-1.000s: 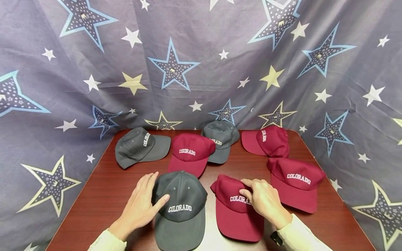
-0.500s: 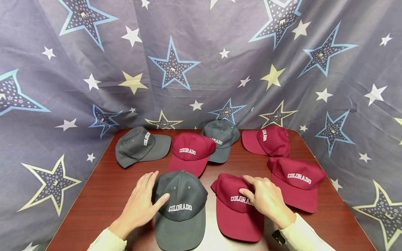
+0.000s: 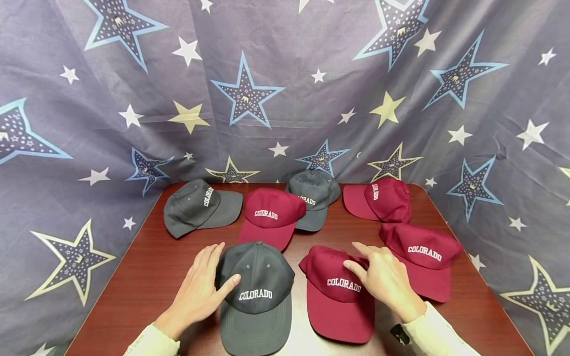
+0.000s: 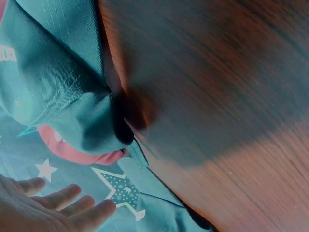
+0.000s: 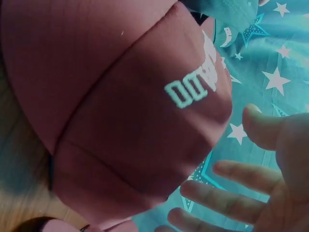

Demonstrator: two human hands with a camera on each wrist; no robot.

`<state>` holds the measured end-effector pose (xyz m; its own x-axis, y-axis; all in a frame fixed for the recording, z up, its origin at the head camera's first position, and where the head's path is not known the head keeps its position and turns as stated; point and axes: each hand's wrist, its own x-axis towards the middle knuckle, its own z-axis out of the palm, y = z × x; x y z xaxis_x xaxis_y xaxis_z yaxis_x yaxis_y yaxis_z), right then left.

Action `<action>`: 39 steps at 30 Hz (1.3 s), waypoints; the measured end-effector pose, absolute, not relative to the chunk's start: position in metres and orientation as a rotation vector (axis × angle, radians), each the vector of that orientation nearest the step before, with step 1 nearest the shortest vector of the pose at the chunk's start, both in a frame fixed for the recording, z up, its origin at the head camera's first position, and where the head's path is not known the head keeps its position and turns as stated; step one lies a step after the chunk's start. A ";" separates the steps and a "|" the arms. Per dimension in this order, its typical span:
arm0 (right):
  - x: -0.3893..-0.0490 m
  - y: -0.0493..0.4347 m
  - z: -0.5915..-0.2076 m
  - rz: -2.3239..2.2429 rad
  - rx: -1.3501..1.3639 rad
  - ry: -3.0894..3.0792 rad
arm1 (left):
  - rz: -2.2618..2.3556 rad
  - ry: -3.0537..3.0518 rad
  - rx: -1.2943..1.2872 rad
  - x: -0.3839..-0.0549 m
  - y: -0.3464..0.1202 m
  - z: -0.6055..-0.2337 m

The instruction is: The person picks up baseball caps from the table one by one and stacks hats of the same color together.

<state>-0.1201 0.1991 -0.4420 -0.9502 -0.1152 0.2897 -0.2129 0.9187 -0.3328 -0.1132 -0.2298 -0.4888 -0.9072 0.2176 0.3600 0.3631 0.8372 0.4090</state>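
Note:
Two baseball caps marked COLORADO lie at the front of the table, brims toward me. My left hand is beside the dark grey cap, fingers straight along its left side and thumb overlapping its crown. In the left wrist view, the fingers are extended near the grey cap's crown. My right hand hovers at the right side of the maroon cap. Spread fingers with nothing between them show in the right wrist view, close to the maroon crown.
Behind stand another grey cap at left, a maroon cap overlapping a grey cap, and a maroon cap at back right. One more maroon cap lies right of my right hand. A star-patterned curtain surrounds the wooden table.
My right hand has lifted off the front maroon cap and shifted slightly right, uncovering the end of its lettering. The left hand and the caps have stayed nearly still.

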 end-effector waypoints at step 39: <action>-0.161 0.295 -0.442 0.363 0.012 -2.756 | -0.595 -2.749 -0.657 -0.112 -0.196 -0.462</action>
